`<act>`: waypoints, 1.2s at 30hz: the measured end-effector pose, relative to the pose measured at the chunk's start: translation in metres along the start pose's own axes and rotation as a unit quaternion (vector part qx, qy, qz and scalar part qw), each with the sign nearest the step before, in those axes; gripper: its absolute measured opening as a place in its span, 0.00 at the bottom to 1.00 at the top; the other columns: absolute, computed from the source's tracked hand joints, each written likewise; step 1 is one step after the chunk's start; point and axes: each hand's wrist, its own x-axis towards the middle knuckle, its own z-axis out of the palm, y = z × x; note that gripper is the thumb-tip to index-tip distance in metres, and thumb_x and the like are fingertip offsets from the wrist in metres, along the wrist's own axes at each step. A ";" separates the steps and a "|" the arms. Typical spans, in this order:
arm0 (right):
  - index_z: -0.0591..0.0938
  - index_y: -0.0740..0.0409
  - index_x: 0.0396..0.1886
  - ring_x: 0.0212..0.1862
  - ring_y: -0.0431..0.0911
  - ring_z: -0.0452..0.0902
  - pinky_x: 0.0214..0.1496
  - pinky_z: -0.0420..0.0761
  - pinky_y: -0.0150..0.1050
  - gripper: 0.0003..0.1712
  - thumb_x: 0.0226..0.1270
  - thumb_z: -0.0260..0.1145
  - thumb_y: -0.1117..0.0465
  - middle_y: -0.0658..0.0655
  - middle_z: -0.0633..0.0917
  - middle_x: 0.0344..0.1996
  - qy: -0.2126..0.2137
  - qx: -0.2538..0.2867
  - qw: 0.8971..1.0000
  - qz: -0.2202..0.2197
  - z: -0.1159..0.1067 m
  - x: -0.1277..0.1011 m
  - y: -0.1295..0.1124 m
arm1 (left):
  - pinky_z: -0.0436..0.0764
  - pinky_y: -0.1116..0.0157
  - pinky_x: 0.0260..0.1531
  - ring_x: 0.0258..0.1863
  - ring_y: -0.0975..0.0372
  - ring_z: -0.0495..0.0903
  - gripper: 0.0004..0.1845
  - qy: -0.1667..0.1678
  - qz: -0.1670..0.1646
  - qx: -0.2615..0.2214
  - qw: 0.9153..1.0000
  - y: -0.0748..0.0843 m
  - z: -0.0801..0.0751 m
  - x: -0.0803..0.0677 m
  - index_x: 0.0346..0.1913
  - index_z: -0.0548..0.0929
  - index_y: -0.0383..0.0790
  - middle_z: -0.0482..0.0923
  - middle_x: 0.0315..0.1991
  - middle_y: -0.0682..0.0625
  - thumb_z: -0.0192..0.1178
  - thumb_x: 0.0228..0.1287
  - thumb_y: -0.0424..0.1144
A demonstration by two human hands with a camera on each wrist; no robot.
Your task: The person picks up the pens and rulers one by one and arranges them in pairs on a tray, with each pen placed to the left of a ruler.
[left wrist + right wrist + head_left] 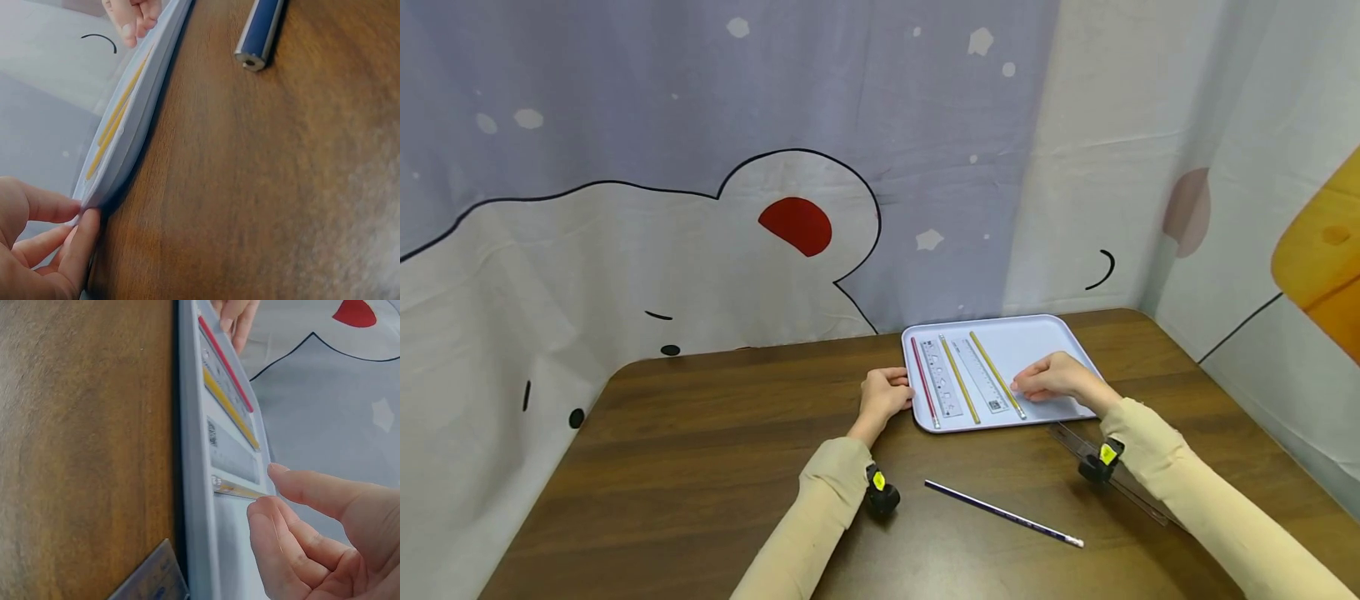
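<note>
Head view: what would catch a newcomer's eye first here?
The pale tray at the table's far edge, with pencils and rulers lined up in its left half. The left hand holds its left rim while the right hand touches the rightmost yellow pencil. A blue pencil lies loose nearer the person.

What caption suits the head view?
Left hand grips tray edge; right hand touches yellow pencil.

Both arms wear long cream-beige sleeves, snug and softly creased, ending at the wrists. A small black camera unit with a yellow-green mark sits strapped under each cuff, one beside the left hand (884,395), one beside the right hand (1054,377). Hands bare.
</note>
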 end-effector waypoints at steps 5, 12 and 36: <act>0.80 0.77 0.48 0.29 0.35 0.81 0.37 0.87 0.31 0.24 0.59 0.70 0.61 0.47 0.87 0.25 -0.002 -0.005 1.000 -0.005 -0.004 -0.004 -0.001 | 0.87 0.67 0.26 0.23 0.64 0.79 0.22 -0.001 -0.001 0.001 1.000 0.000 0.000 0.000 0.50 0.82 0.26 0.84 0.39 0.36 0.60 0.47 0.20; 0.80 0.78 0.48 0.28 0.34 0.80 0.35 0.86 0.30 0.24 0.59 0.70 0.62 0.48 0.87 0.25 -0.003 -0.012 1.000 -0.004 -0.008 -0.011 0.003 | 0.88 0.66 0.27 0.24 0.64 0.79 0.21 -0.004 -0.002 0.001 1.000 0.000 0.001 0.001 0.51 0.82 0.26 0.84 0.39 0.36 0.60 0.48 0.20; 0.79 0.77 0.49 0.32 0.35 0.81 0.37 0.87 0.31 0.26 0.59 0.70 0.60 0.51 0.88 0.29 -0.010 -0.014 1.000 0.003 -0.020 -0.044 0.020 | 0.88 0.65 0.29 0.26 0.63 0.80 0.22 -0.004 -0.001 0.008 1.000 0.000 0.000 -0.001 0.52 0.81 0.27 0.84 0.41 0.36 0.61 0.49 0.20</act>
